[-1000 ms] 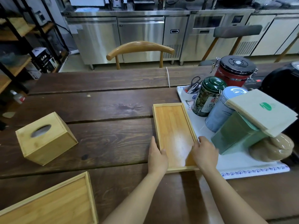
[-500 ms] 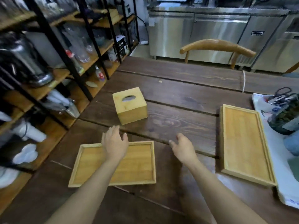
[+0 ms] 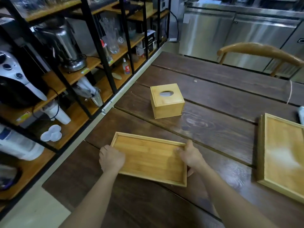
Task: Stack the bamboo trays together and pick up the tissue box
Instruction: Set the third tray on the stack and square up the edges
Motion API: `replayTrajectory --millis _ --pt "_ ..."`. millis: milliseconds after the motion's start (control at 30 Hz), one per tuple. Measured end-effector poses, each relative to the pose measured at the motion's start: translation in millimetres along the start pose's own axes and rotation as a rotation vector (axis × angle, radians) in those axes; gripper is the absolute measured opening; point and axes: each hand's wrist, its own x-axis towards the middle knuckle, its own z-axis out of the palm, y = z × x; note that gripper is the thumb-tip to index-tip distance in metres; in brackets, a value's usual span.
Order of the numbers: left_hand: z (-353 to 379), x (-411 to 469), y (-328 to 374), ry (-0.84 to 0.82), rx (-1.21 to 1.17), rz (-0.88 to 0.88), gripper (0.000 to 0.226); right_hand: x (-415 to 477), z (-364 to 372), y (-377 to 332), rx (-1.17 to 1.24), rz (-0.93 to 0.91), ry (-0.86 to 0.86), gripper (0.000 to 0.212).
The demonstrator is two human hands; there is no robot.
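Both hands now gripping near tray (image 3: pixel 148 157), ends

Both hands have closed in on the near bamboo tray (image 3: pixel 148 157). The left hand (image 3: pixel 111 157) now grips its left end, the right hand (image 3: pixel 190 155) its right.

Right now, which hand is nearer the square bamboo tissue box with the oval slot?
Right. The right hand grips the near bamboo tray's right end, below the tissue box; the left hand, at the tray's left end, is slightly farther.
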Motion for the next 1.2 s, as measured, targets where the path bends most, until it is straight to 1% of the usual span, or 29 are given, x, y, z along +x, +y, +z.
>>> replayTrajectory --millis 100,167,267,333,400,500,567,600,667,700,733,800,833,900,933,967,1000,1067,1133,1200 --pt "-3.5 -0.9 1.4 0.038 -0.031 0.061 0.037 -3.0 0.4 6.8 -0.065 -0.029 0.090 0.049" --pt "-11.0 -2.1 6.2 0.085 -0.081 0.124 0.024 -6.0 -2.7 11.9 -0.040 -0.025 0.105 0.047" --pt "-23.9 -7.8 24.0 0.217 -0.072 0.305 0.012 -11.9 -13.1 18.9 0.107 -0.022 0.139 0.043" --pt "-33.4 -14.2 42.5 0.273 -0.124 0.415 0.007 -13.3 -23.4 27.5 0.170 -0.143 0.240 0.033" --pt "-42.0 -21.5 66.1 0.281 -0.210 0.499 0.009 -16.3 -40.9 35.8 0.247 -0.262 0.365 0.023" --pt "-55.2 -35.3 111.0 0.233 -0.380 0.692 0.012 -23.8 -73.3 48.5 0.488 -0.326 0.457 0.021" --pt "-63.1 -44.3 144.7 0.161 -0.469 0.864 0.014 -30.3 -94.6 60.7 0.602 -0.313 0.563 0.019" --pt "-66.2 -47.8 161.6 0.109 -0.466 0.928 0.015 -33.0 -104.2 68.5 0.646 -0.298 0.627 0.019" --pt "-63.4 -55.7 192.8 -0.034 -0.460 0.990 0.026 -38.3 -120.8 88.0 0.717 -0.235 0.725 0.021" --pt "-56.8 -61.6 205.8 -0.124 -0.535 0.964 0.036 -41.0 -127.1 99.1 0.753 -0.184 0.751 0.022" --pt "-48.5 -70.7 216.8 -0.238 -0.687 0.875 0.046 -43.5 -132.7 110.5 0.789 -0.131 0.772 0.025" --pt "-26.3 -94.9 230.3 -0.497 -0.995 0.623 0.061 -47.2 -141.8 130.4 0.867 -0.047 0.837 0.029" --pt "-10.2 -108.7 233.9 -0.630 -1.030 0.550 0.064 -49.0 -145.3 138.6 0.915 -0.014 0.892 0.031" --pt "26.9 -144.5 238.6 -0.880 -0.848 0.575 0.061 -51.5 -151.7 152.6 1.015 0.043 1.002 0.033" --pt "45.5 -166.1 240.8 -0.963 -0.721 0.626 0.055 -52.5 -154.6 159.9 1.034 0.074 1.041 0.034" --pt "63.9 -186.7 242.9 -0.981 -0.603 0.696 0.045 -53.6 -157.7 167.7 1.019 0.114 1.070 0.037" --pt "80.6 -205.5 245.9 -0.932 -0.517 0.775 0.035 -54.7 -160.7 176.0 0.985 0.157 1.094 0.039" --pt "105.6 -231.1 256.1 -0.744 -0.395 0.879 0.020 -59.7 -168.1 191.3 0.899 0.234 1.134 0.046" --pt "120.2 -243.2 268.4 -0.639 -0.316 0.913 0.019 -67.4 -175.2 204.0 0.744 0.264 1.152 0.050" --pt "132.4 -247.1 277.9 -0.600 -0.226 0.960 0.021 -74.1 -178.8 217.7 0.553 0.256 1.132 0.051"
